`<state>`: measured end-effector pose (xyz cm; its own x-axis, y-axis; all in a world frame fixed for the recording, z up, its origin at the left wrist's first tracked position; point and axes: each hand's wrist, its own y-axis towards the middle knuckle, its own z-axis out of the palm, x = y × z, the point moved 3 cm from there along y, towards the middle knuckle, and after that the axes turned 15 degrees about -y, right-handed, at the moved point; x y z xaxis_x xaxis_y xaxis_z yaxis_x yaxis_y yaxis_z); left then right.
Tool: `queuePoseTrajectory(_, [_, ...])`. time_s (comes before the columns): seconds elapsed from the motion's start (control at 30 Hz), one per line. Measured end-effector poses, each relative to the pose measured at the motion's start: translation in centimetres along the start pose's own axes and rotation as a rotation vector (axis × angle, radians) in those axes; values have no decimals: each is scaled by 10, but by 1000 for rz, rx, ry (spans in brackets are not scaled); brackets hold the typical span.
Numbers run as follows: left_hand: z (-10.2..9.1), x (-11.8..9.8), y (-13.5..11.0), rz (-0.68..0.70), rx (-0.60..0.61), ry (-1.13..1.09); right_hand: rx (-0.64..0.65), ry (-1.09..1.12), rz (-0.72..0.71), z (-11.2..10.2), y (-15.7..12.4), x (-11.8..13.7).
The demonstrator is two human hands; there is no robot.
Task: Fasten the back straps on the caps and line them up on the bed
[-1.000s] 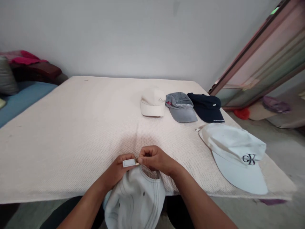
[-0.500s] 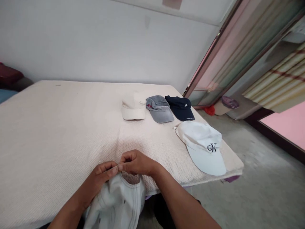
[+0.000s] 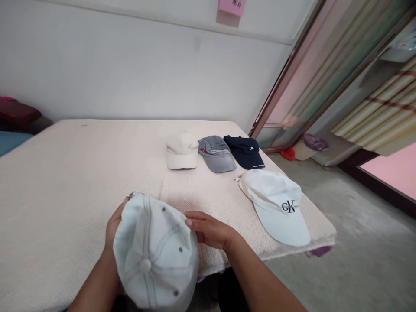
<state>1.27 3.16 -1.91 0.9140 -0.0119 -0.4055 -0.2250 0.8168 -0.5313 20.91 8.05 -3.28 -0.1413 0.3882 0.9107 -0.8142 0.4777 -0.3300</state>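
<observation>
A pale blue-white cap (image 3: 154, 251) with grey stitching is held up over the near edge of the bed, its crown facing me. My left hand (image 3: 113, 225) grips its far left side, mostly hidden behind the cap. On the cap's right side my right hand (image 3: 209, 229) rests with fingers curled against it. A white cap with a dark logo (image 3: 276, 206) lies to the right on the cream bedspread (image 3: 81, 173).
Three caps lie in a row farther back: cream (image 3: 181, 151), grey (image 3: 216, 152) and navy (image 3: 244, 151). A wall runs behind the bed. A sliding door frame (image 3: 286, 82) stands at the right, with concrete floor (image 3: 367, 251) below. Dark cushions (image 3: 16, 115) sit at far left.
The cap has been lifted and turned so its crown faces me. My hands moved from pinching the back strap to holding the cap's two sides.
</observation>
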Motion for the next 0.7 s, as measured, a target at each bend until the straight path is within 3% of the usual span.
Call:
queuePoseTrajectory(0.07, [4,4,9,-48,-36,-54,-61,76,-8,-8,-4,-4])
queuePoseTrajectory(0.13, [8,15,17,-123,-30,-81,-214,133,-59,-22,-5,-6])
queuePoseTrajectory(0.23, [16,38,25,-200,20,-12,-470,192,-180,-46,-7,-2])
queuePoseTrajectory(0.3, [21,56,25,-236,76,45,-568,194,-260,-62,-9,4])
queuePoseTrajectory(0.47, [23,89,25,-253,162,115,-718,81,-329,-96,-11,22])
queuePoseTrajectory(0.7, [19,94,36,-221,219,104,-892,-145,-212,-140,-4,20])
